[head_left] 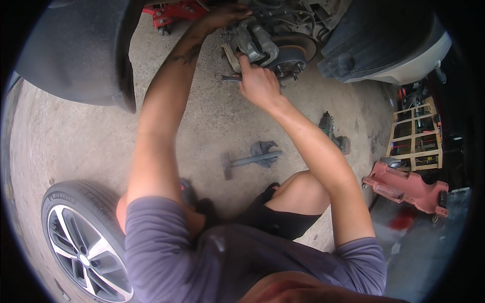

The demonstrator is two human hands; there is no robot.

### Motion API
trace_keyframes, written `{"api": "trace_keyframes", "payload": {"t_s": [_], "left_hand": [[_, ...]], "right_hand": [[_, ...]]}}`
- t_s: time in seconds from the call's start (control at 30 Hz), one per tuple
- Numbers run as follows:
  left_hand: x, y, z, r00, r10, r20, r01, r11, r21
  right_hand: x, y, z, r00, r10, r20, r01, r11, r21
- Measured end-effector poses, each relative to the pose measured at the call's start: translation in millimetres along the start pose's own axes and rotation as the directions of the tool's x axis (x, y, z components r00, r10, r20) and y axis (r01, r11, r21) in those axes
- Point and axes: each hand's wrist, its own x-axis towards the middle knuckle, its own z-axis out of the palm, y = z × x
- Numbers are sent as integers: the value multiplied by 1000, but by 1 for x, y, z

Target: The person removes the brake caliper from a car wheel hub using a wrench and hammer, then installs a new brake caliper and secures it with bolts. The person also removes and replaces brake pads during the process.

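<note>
A brake caliper (255,43) sits over a brake disc and hub (290,58), where wheel studs stick out. My right hand (260,86) is closed around a combination wrench (227,78), whose ring end points left below the caliper. Its index finger reaches up against the caliper's lower left side. Higher up, my left hand (227,16) lies beside the upper left of the brake assembly, fingers stretched out toward it. The thumb side of that hand is hidden.
On the concrete floor lie a hammer (247,159), a dark cloth (263,149) and a greenish tool (331,131). A red floor jack (174,14) stands beyond my left hand. A wheel with tyre (81,242) is at lower left, a red creeper (406,189) at right. Dark body panels (76,45) flank the hub.
</note>
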Motion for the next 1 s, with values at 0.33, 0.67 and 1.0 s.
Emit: {"api": "trace_keyframes", "payload": {"t_s": [0.33,0.67,1.0], "left_hand": [[0,5,4,999,52,11,-50,991,-126],[-5,10,8,998,-30,-60,30,1000,-7],[-33,0,37,643,-49,-765,-142,973,-181]], "right_hand": [[-155,132,172,670,-45,741,4,998,57],[-11,21,-25,862,-316,396,73,851,520],[166,66,-57,976,214,-39,-217,960,-175]]}}
